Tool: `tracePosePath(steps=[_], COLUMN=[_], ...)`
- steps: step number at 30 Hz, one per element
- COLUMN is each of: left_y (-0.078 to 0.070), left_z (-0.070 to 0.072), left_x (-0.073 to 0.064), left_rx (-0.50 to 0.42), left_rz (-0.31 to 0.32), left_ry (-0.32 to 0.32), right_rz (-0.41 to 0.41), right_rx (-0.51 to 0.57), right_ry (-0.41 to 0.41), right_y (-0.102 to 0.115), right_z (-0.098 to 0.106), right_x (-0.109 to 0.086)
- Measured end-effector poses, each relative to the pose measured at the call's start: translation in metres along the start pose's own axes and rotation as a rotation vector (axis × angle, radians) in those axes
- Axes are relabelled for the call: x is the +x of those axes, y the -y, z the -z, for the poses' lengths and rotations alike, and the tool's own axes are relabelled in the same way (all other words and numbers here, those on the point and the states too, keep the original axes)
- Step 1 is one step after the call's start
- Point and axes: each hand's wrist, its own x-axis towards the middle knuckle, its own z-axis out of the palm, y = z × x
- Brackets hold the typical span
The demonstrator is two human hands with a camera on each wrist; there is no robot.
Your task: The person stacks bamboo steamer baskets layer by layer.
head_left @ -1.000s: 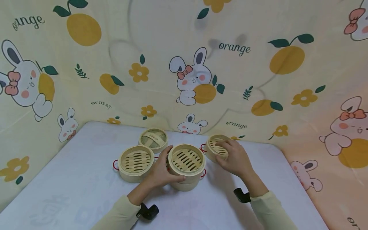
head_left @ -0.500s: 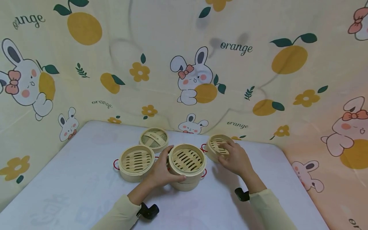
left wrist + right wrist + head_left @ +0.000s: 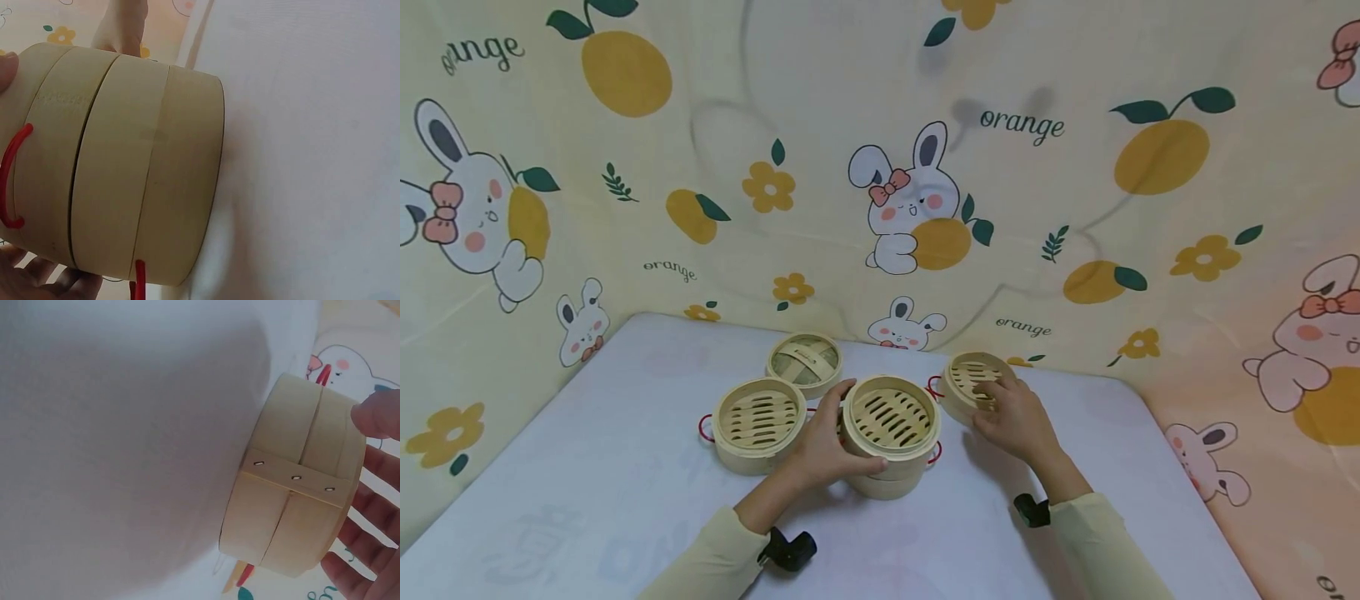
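Two round bamboo steamer baskets with slatted floors and red cord handles stand stacked as one steamer stack [image 3: 891, 417] mid-table. My left hand [image 3: 827, 442] grips the stack's left side, thumb across the front; the left wrist view shows the seam between both tiers. At the back right is a single steamer basket [image 3: 958, 387] with a red handle. My right hand [image 3: 1018, 417] holds its near right rim, fingers curled over the top and thumb [image 3: 378, 415] at the edge. The fingertips partly hide its slats.
Left of the stack stands another steamer basket [image 3: 752, 425], close to my left hand. Behind it sits a woven bamboo lid [image 3: 805, 362] with a crossing strip. Everything rests on a white table [image 3: 625, 500], backed by a printed cloth [image 3: 805, 75].
My right hand's fingers have drawn back slightly toward the near right rim of the single basket. The left hand keeps its grip on the stack. The head view has shifted a little.
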Motion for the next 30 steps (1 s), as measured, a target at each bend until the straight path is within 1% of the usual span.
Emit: tracePosePath(steps=[6,11,18,23,30], left_y=[-0.0017,-0.0017,0.0001,0.0005,0.0016], left_z=[0.0013,0.0017,0.002,0.0027,0.0037], left_x=[-0.0001,-0.0001,-0.0003,-0.0018,-0.0032], left_rx=[0.004,-0.012,-0.011,-0.038,-0.085], left_rz=[0.008,0.017,-0.01,-0.017,-0.03], left_ry=[0.001,0.004,0.013,0.023,0.029], right_rz=[0.035,0.054,0.062,0.072,0.064], right_rx=[0.011,-0.011,-0.047,-0.057,-0.055], right_ry=[-0.018,-0.024,-0.015,-0.021,-0.031], right_y=[-0.002,-0.0039,-0.0044,-0.0033,0.0], right_z=[-0.001,-0.0049,-0.0077,-0.0074,-0.0045], right_x=[0.0019,0.004,0.0052,0.0046,0.0018])
